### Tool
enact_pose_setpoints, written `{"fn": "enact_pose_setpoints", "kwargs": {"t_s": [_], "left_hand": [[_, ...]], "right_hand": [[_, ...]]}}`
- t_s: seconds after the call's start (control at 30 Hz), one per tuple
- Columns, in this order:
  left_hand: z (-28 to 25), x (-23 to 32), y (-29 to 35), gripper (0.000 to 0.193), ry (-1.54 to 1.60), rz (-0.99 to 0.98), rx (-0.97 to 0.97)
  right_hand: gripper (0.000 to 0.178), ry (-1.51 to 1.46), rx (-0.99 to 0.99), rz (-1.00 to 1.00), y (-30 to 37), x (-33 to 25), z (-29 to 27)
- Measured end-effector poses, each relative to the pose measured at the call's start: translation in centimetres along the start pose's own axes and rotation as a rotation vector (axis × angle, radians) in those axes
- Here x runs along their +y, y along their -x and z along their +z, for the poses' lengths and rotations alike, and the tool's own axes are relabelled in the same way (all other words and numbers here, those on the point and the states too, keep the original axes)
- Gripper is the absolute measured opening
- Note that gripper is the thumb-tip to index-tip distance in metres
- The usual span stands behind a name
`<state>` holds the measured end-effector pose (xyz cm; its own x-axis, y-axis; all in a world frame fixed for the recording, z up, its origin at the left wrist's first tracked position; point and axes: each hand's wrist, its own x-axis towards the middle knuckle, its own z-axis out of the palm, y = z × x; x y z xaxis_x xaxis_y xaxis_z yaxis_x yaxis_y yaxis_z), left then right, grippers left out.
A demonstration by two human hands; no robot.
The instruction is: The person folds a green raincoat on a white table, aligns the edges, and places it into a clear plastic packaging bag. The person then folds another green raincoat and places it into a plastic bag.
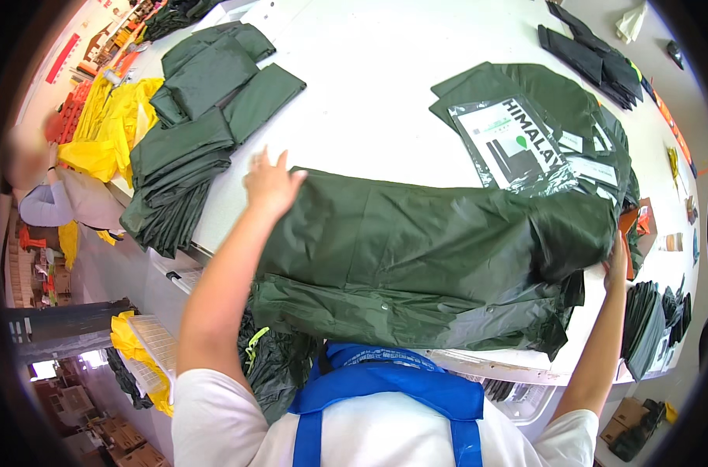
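A dark green rain jacket [416, 233] lies spread sideways on the white table in front of me, its snap-studded lower flap along the near edge. Close to its far left corner is my left hand [272, 183], fingers spread and nothing held. My right hand [616, 261] is at the jacket's right end, where the fabric bulges up; it grips the edge, with the fingers partly hidden by cloth. Just beyond the jacket on the right, a clear printed plastic bag [513, 144] rests on folded green garments [541, 86].
Stacks of folded green garments [198, 132] stand at the left, beside yellow garments [120, 117] and another person [46, 194]. Black garments [591, 58] lie at the far right. More dark garments [646, 319] hang over the right edge. The table [361, 78] stretches away beyond the jacket.
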<state>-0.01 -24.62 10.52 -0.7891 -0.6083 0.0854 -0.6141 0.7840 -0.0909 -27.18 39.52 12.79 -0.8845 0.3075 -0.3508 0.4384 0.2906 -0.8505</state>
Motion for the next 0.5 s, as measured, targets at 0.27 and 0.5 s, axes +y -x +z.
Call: {"fn": "enact_pose_setpoints", "kwargs": {"t_s": [0.27, 0.5], "left_hand": [[4.4, 8.0, 13.1, 0.055, 0.334, 0.672, -0.557], [4.1, 11.6, 4.6, 0.056, 0.694, 0.448, -0.233]], "right_hand": [[0.070, 0.373, 0.578, -0.015, -4.7, 23.6, -10.1], [0.060, 0.866, 0.395, -0.179, -5.7, 29.9, -13.9]]}}
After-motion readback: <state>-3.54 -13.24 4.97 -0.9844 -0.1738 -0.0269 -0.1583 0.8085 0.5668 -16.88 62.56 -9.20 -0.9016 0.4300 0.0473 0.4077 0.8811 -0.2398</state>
